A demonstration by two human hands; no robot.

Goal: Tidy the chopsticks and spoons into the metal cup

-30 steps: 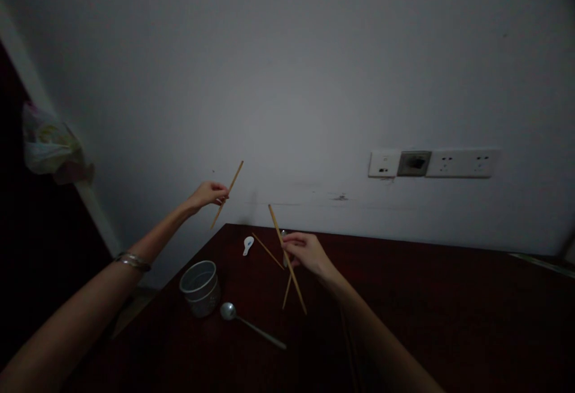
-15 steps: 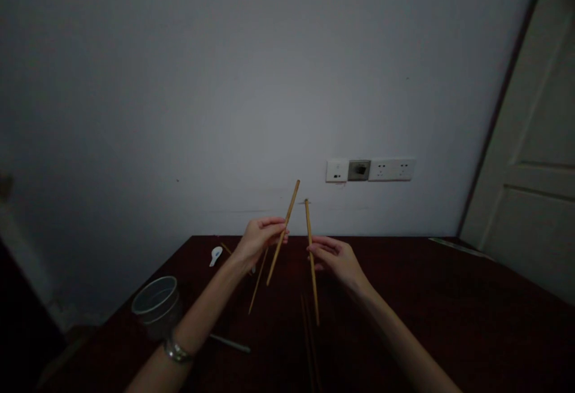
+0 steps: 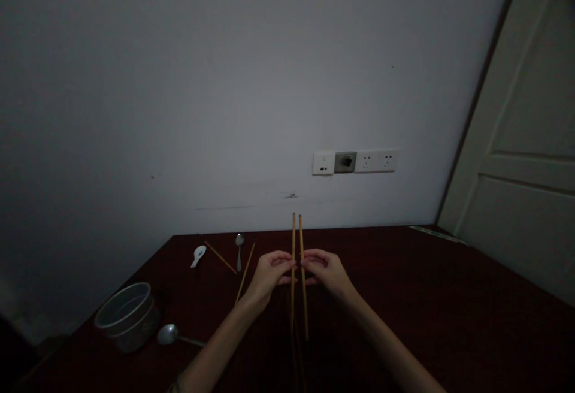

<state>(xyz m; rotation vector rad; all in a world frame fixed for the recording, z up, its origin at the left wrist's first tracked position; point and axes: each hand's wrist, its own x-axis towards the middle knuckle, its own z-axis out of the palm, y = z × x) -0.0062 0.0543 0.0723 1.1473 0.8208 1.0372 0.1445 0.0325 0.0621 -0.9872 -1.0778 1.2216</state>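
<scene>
My left hand (image 3: pixel 272 272) pinches a wooden chopstick (image 3: pixel 293 240) near its middle and holds it upright over the dark table. Just to the right, my right hand (image 3: pixel 326 270) grips a second chopstick (image 3: pixel 306 315) in the same way. The two sticks stand side by side, almost parallel, with a narrow gap between them. Their tops are nearly level. Faint reflections of them show on the tabletop below. Left of my left hand, another chopstick (image 3: pixel 246 270) lies on the table, partly hidden by my wrist.
On the dark red table (image 3: pixel 404 303) at left are one more chopstick (image 3: pixel 221 257), a small metal spoon (image 3: pixel 239 252), a white spoon (image 3: pixel 198 256), a larger metal spoon (image 3: pixel 168 334) and a clear plastic tub (image 3: pixel 130 324). Wall sockets (image 3: pixel 375 161) are behind, a door (image 3: pixel 525 141) at right.
Both hands have come together, bringing the chopsticks close. The left chopstick has gone from tilted to upright. My view has shifted, uncovering the two metal spoons.
</scene>
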